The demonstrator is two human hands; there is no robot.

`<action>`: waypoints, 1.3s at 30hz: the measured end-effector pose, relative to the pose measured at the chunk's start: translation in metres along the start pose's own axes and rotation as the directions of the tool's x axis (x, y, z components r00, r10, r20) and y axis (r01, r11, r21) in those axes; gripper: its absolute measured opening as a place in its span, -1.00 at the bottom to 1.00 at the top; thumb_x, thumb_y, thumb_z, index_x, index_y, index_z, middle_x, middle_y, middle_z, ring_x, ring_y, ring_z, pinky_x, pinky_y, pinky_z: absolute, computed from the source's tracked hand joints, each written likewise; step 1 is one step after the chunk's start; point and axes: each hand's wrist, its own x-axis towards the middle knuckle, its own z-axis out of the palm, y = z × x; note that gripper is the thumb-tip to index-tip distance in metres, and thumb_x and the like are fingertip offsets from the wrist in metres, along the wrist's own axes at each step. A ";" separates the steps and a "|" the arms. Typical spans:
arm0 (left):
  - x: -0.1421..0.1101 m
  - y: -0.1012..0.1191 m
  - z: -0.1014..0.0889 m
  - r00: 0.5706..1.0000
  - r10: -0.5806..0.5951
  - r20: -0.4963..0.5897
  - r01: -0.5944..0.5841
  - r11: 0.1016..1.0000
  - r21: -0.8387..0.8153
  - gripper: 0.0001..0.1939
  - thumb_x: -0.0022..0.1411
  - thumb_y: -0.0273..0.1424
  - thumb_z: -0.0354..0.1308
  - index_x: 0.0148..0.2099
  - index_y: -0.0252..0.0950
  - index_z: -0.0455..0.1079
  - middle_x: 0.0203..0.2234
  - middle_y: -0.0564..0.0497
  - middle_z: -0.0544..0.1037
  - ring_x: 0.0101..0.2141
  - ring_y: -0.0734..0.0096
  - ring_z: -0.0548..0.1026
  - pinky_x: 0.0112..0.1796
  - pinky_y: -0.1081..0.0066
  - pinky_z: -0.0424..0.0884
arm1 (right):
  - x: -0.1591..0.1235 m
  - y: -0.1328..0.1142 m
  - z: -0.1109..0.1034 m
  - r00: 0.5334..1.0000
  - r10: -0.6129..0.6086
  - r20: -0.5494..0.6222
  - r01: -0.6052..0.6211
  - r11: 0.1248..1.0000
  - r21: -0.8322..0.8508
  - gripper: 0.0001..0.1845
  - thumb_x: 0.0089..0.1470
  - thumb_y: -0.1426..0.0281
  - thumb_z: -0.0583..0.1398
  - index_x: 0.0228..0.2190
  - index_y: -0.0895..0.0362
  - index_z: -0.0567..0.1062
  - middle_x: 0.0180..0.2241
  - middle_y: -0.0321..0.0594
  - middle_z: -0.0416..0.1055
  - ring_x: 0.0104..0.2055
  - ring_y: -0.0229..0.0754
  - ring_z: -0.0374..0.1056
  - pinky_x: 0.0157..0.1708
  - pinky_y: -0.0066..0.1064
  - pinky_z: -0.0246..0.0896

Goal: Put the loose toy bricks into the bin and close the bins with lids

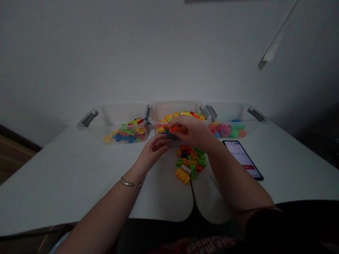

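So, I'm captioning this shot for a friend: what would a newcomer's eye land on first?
The loose pile of bright plastic building bricks catches the eye first, lying on the white table just in front of the middle clear bin. Both hands are at that bin's front edge, the right hand beyond the left hand. To the pile's right lies a lit phone.

A dim white table (pixel 50 173) held three clear plastic bins (pixel 174 113), apparently touching, along its far edge, with a heap of toy bricks (pixel 189 162) and a lit smartphone (pixel 242 159) nearer.
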 end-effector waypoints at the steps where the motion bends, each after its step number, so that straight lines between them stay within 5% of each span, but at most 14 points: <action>1: -0.002 0.000 -0.001 0.999 0.032 0.019 -0.034 0.994 0.107 -0.54 0.08 -0.35 0.38 0.05 -0.23 0.45 -0.12 -0.09 0.64 -0.17 0.29 0.59 -0.17 0.35 0.48 | 0.000 0.003 -0.002 0.998 0.006 -0.065 -0.008 0.999 -0.036 -0.80 0.12 0.48 0.19 -0.20 0.10 0.56 -0.12 -0.13 0.58 -0.04 -0.09 0.45 0.03 -0.20 0.31; 3: -0.005 0.000 -0.002 0.992 0.100 0.083 -0.123 0.924 0.362 -0.62 0.16 -0.38 0.29 0.05 -0.22 0.47 -0.10 -0.09 0.62 -0.15 0.27 0.57 -0.15 0.30 0.48 | 0.000 0.010 -0.007 0.981 0.030 -0.191 -0.052 0.993 -0.109 -0.81 0.12 0.47 0.19 -0.22 0.10 0.56 -0.12 -0.11 0.57 -0.02 -0.06 0.45 0.07 -0.16 0.29; 7: -0.010 -0.001 -0.003 0.943 0.189 0.275 -0.331 0.644 0.690 -0.66 0.21 -0.46 0.17 0.04 -0.20 0.50 -0.07 -0.10 0.62 -0.05 0.17 0.54 -0.02 0.13 0.47 | -0.002 0.024 -0.012 0.927 0.147 -0.344 -0.221 0.957 -0.186 -0.82 0.10 0.45 0.18 -0.24 0.10 0.56 -0.12 -0.08 0.58 -0.03 -0.01 0.46 0.08 -0.10 0.30; 14: -0.012 -0.009 0.001 0.816 0.266 0.513 -0.577 0.428 0.696 -0.58 0.25 -0.58 0.08 0.11 -0.21 0.45 0.03 -0.12 0.57 0.03 0.17 0.50 0.05 0.10 0.47 | -0.002 0.040 -0.008 0.888 0.290 -0.356 -0.389 0.887 -0.247 -0.74 0.10 0.44 0.14 -0.25 0.11 0.62 -0.12 -0.10 0.60 -0.01 0.01 0.47 0.13 -0.08 0.27; 21: -0.012 -0.017 0.004 0.779 0.215 0.589 -0.627 0.286 0.725 -0.54 0.30 -0.62 0.00 0.17 -0.23 0.42 0.14 -0.12 0.51 0.13 0.17 0.45 0.12 0.05 0.43 | 0.000 0.032 -0.003 0.890 0.364 -0.275 -0.444 0.829 -0.341 -0.61 0.22 0.30 0.08 -0.12 0.22 0.61 -0.01 0.05 0.55 0.07 0.05 0.43 0.16 -0.11 0.22; 31: -0.011 -0.015 0.005 0.844 0.210 0.493 -0.535 0.283 0.796 -0.70 0.25 -0.59 0.09 -0.02 -0.28 0.51 -0.07 -0.17 0.58 -0.03 0.14 0.51 0.00 0.11 0.49 | 0.000 0.021 -0.002 0.905 0.385 -0.183 -0.426 0.792 -0.438 -0.54 0.30 0.21 0.00 -0.15 0.22 0.60 -0.11 0.03 0.59 -0.03 0.06 0.46 0.09 -0.11 0.27; 39: -0.009 -0.013 0.002 0.912 0.091 0.401 -0.406 0.358 0.841 -0.81 0.29 -0.51 0.05 -0.19 -0.23 0.49 -0.26 -0.07 0.55 -0.27 0.28 0.52 -0.20 0.30 0.47 | -0.001 0.025 -0.002 0.922 0.181 -0.342 -0.294 0.902 -0.317 -0.64 0.19 0.30 0.12 -0.06 0.16 0.56 -0.01 0.04 0.53 0.08 0.08 0.40 0.18 -0.03 0.20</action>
